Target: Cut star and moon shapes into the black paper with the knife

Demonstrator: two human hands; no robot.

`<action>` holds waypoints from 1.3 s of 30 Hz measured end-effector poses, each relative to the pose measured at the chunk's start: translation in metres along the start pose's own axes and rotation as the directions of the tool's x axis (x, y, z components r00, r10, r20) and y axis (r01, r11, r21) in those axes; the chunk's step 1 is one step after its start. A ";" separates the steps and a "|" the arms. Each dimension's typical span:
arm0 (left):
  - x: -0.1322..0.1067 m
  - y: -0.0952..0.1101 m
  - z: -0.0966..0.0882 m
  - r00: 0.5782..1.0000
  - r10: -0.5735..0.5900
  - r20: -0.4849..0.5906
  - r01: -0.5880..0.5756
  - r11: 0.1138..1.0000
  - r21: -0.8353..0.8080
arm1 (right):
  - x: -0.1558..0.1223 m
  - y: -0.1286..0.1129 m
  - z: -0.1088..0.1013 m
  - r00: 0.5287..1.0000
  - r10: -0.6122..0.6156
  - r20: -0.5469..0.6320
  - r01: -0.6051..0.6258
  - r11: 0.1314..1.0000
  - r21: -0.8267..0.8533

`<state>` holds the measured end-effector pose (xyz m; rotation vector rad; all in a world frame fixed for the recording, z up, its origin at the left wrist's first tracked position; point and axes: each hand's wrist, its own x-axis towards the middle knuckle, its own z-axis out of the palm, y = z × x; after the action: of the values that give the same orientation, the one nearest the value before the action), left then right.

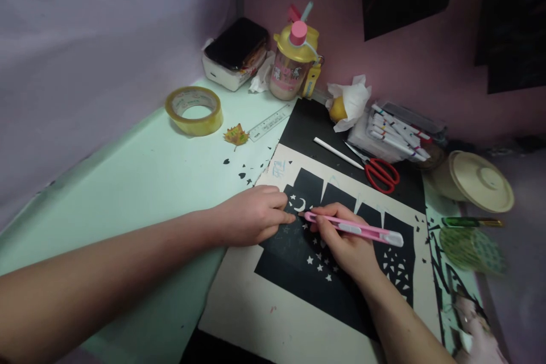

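Observation:
In the head view my right hand (350,244) is closed round a pink utility knife (356,228). Its blade tip meets a sheet of black paper (277,273) beside a cut-out crescent moon and small stars. More cut-out stars show lower down, and a cluster of small angular holes is at the sheet's right. My left hand (256,216) rests on the black paper's left part, index finger extended near the blade and the other fingers partly bent, holding nothing. Under the black paper lies a pale board (239,301). My right hand hides part of the cut pattern.
Behind the board lie red-handled scissors (381,175), a white pen (339,153), a clear ruler (271,123) and a leaf (236,135). A tape roll (196,125), a phone (236,42), a yellow-lidded bottle (292,65), markers (396,136) and a lidded container (482,181) stand around. Black scraps are scattered.

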<state>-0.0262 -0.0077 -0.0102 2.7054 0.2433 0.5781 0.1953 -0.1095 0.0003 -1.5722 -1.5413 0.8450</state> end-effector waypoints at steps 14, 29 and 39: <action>0.000 0.000 -0.001 1.000 -0.009 0.014 0.010 1.000 -0.016 | 0.001 -0.004 -0.002 0.995 -0.089 0.032 0.092 0.992 -0.086; 0.000 -0.001 0.001 1.000 -0.009 0.020 0.009 1.000 0.023 | -0.001 -0.005 -0.003 0.994 -0.107 0.037 0.111 0.985 -0.131; 0.001 0.002 -0.002 1.000 -0.019 0.014 0.018 1.000 0.025 | 0.000 -0.008 -0.003 0.990 -0.142 0.022 0.143 0.977 -0.155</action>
<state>-0.0261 -0.0085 -0.0073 2.7276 0.2730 0.5532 0.1938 -0.1102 0.0083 -1.5466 -1.7412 0.6672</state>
